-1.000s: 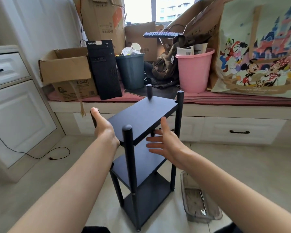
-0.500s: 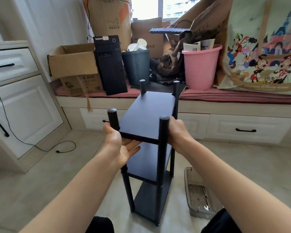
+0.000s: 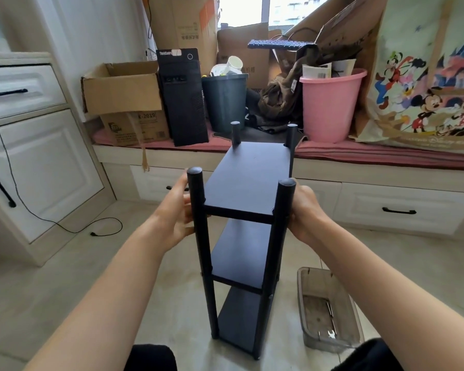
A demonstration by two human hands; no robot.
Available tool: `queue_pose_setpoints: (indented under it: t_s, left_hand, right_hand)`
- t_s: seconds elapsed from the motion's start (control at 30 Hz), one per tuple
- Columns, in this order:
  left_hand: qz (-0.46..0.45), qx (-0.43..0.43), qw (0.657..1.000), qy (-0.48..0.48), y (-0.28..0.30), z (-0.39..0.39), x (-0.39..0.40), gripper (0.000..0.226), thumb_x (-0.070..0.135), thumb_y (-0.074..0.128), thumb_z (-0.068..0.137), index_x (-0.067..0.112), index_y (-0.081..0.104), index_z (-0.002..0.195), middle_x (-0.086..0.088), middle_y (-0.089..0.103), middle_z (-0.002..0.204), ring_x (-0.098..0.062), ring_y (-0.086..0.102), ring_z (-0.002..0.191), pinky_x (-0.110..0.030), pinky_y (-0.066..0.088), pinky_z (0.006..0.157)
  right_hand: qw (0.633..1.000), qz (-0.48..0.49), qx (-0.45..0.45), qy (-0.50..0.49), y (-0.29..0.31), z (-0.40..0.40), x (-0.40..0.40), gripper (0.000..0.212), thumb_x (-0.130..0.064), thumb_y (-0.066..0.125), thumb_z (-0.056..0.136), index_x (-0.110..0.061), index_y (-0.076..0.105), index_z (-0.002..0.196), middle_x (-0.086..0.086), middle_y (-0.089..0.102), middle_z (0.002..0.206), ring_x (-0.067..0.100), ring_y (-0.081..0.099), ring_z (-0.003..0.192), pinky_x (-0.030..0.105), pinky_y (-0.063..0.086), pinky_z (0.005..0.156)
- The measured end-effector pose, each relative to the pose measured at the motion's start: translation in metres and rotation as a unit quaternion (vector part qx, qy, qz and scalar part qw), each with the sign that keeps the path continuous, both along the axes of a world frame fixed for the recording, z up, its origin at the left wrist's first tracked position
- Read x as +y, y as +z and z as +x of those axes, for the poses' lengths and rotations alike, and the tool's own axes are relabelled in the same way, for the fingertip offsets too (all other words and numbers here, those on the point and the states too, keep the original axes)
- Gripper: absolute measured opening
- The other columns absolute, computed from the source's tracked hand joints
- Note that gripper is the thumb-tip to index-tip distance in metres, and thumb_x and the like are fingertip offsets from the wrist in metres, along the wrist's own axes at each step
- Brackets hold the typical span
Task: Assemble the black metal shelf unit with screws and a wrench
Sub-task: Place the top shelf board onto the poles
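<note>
The black metal shelf unit [image 3: 248, 180] stands upright on the floor before me, three boards between black posts with round caps. My left hand [image 3: 176, 210] grips the near left post at the top board, fingers curled behind it. My right hand [image 3: 304, 210] grips the near right post at the same height; its fingers are hidden behind the post. A small wrench [image 3: 331, 335] lies in a clear plastic tray [image 3: 356, 325] on the floor at the right.
A bench with a red cushion [image 3: 359, 156] runs behind the shelf, carrying a cardboard box [image 3: 123, 92], a computer tower [image 3: 182, 97], a dark bin [image 3: 224, 103], a pink bucket [image 3: 330, 105] and a cartoon bag [image 3: 426, 76]. White cabinets [image 3: 38, 170] and a black cable [image 3: 65, 226] are at left.
My hands went from hovering open beside the shelf to gripping its near posts. The shelf turned so its narrow end faces me and now stands square between my arms.
</note>
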State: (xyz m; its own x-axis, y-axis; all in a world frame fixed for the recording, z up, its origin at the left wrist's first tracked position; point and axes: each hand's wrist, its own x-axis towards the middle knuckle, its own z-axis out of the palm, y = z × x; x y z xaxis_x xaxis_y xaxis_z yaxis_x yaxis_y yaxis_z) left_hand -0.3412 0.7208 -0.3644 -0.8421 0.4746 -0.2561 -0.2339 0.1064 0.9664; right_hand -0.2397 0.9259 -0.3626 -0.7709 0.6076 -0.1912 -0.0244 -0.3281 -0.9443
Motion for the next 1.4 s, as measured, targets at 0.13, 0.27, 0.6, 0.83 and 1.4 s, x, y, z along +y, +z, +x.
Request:
queue_pose_setpoints:
  t_s: [0.13,0.27,0.6,0.83,1.4]
  left_hand:
    - [0.04,-0.015,0.988,-0.146,0.004,-0.01,-0.001,0.098,0.098,0.02,0.072,0.018,0.077,0.072,-0.002,0.071,0.08,-0.02,0.07,0.082,-0.044,0.042,0.098]
    - [0.034,0.009,0.989,-0.145,0.005,-0.013,0.001,0.089,0.099,0.024,0.068,0.023,0.07,0.058,0.0,0.068,0.075,-0.014,0.068,0.072,-0.045,0.041,0.094]
    - [0.037,0.021,0.993,-0.114,0.003,-0.006,0.006,0.082,0.085,0.029,0.086,0.016,0.073,0.088,-0.01,0.061,0.094,-0.026,0.052,0.092,-0.043,0.039,0.088]
    - [0.061,-0.094,0.992,-0.064,0.006,-0.006,0.011,0.03,0.048,0.059,0.095,0.018,0.054,0.092,0.001,0.05,0.076,-0.016,0.053,0.057,-0.034,0.05,0.075]
    - [0.178,-0.129,0.975,-0.012,-0.002,0.004,0.022,0.009,0.019,0.065,0.094,0.013,0.071,0.094,0.0,0.074,0.086,-0.015,0.073,0.069,-0.026,0.059,0.058]
  right_hand:
    - [0.999,-0.027,-0.019,0.026,0.001,0.0,-0.004,0.018,-0.023,0.054,0.096,-0.012,0.059,0.083,-0.001,0.055,0.055,0.01,0.046,0.034,0.018,0.041,0.038]
    - [0.998,-0.037,-0.028,0.049,0.003,-0.002,-0.007,0.01,-0.016,0.064,0.091,-0.009,0.063,0.099,0.01,0.063,0.095,0.025,0.054,0.078,0.029,0.045,0.062]
    - [0.997,-0.051,-0.022,0.045,0.004,-0.001,0.0,0.04,-0.013,0.064,0.09,0.003,0.06,0.127,0.017,0.064,0.113,0.03,0.056,0.096,0.046,0.044,0.104]
    - [0.997,-0.057,-0.024,0.052,0.006,0.005,-0.001,0.044,-0.015,0.064,0.09,0.003,0.058,0.13,0.018,0.064,0.114,0.03,0.054,0.095,0.037,0.047,0.095]
    - [0.995,-0.043,-0.041,0.075,0.002,0.008,0.006,0.035,-0.027,0.064,0.089,-0.008,0.064,0.118,0.01,0.061,0.108,0.027,0.05,0.094,0.038,0.045,0.091]
